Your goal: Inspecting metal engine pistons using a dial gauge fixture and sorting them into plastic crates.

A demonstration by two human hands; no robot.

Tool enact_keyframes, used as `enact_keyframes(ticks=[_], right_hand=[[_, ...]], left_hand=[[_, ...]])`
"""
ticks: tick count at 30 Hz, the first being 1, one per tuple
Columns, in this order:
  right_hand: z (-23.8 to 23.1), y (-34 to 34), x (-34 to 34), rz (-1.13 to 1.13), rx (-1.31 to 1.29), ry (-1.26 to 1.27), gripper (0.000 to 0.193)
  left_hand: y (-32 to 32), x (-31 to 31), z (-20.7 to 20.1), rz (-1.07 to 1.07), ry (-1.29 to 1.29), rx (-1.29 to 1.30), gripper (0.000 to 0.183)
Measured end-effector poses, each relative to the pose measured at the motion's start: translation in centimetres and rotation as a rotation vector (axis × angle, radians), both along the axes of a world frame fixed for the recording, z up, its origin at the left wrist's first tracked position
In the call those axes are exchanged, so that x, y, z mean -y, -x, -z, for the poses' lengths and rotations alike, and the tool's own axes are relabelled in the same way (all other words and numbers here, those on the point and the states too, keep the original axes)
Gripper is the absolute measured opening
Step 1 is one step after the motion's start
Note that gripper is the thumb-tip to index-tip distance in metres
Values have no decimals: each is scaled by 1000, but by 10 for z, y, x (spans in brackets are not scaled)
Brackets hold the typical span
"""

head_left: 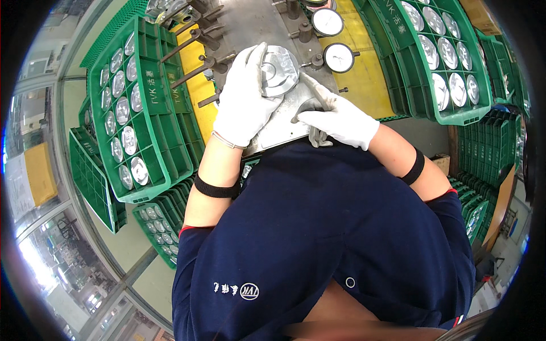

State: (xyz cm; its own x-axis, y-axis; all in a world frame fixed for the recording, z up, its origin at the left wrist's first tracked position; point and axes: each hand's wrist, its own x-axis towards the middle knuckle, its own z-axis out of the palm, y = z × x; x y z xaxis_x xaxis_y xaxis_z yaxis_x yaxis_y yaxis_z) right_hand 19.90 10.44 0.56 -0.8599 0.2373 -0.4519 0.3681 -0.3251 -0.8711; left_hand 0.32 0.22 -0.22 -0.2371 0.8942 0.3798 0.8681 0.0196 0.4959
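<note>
A shiny metal piston [278,71], its round crown facing up, is gripped by my left hand [244,99] in a white glove, with fingers along its left side. It is above the near end of a metal plate [284,122]. My right hand [341,119], also white-gloved, is closed on what looks like a grey cloth [320,138], which bunches out below the palm. The right index finger stretches toward the piston's right edge; I cannot tell whether it touches.
Dial gauges [339,58] on posts stand right of the plate, metal rods [190,74] at its left. Green crates of pistons flank the bench: a left crate [162,136] and a right crate [392,62]. More green crates [483,142] are stacked at the right.
</note>
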Motion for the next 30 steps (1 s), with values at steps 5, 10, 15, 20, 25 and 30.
enact_keyframes(ticks=[5, 10, 15, 20, 25, 30], right_hand=[[4, 1, 0, -24, 58, 64, 89], [5, 3, 1, 6, 12, -44, 89], [0, 1, -8, -19, 23, 66, 90], [-28, -16, -11, 79, -32, 182, 72], [-63, -49, -61, 147, -173, 580, 39], [-114, -100, -216, 569, -489, -350, 40]], left_hand=[[1, 1, 1, -29, -9, -46, 81], [0, -1, 2, -41, -4, -13, 80], [-2, -5, -1, -28, -40, -74, 76], [-46, 8, -60, 76, -26, 364, 80], [-61, 9, -78, 170, -123, 315, 75], [-65, 48, -74, -226, 175, 409, 62]])
